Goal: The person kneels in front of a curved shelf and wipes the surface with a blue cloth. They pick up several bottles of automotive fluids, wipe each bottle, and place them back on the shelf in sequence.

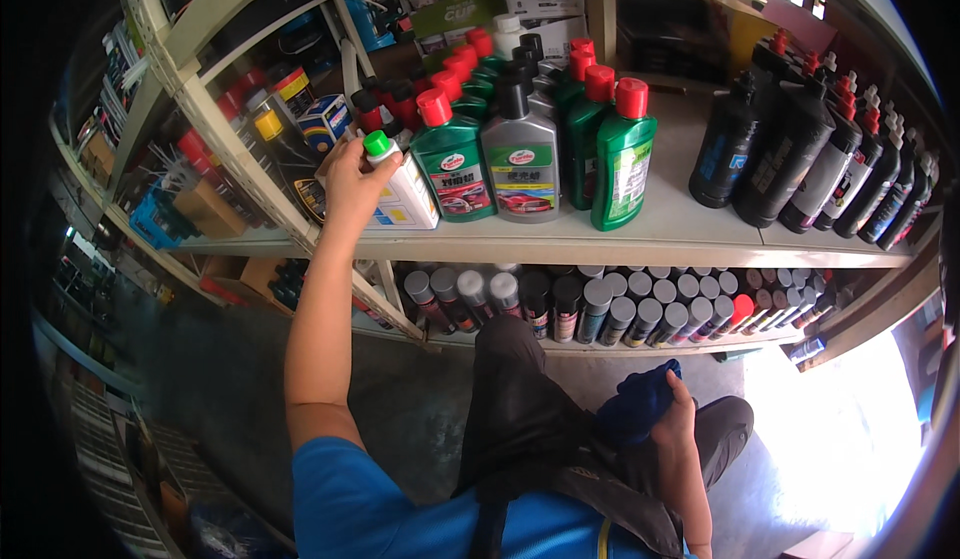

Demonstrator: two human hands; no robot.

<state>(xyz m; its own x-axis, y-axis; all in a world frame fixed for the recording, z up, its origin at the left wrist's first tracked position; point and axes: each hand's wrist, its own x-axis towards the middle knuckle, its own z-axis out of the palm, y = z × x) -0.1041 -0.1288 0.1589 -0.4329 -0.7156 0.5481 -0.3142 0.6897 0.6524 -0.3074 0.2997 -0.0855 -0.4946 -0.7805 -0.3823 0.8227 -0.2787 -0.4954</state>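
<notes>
White bottle stands roughly upright just left of a green bottle, its top gripped by the nearer left hand; the right hand, below-right of the green bottle, clutches a cloth.

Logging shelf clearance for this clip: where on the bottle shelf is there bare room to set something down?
The main bare patch of bottle shelf lies between the front-right green bottle and the nearest black bottle. It's crowded around the white container at the left hand and among the black bottles. Below, cans are packed closely.
</notes>
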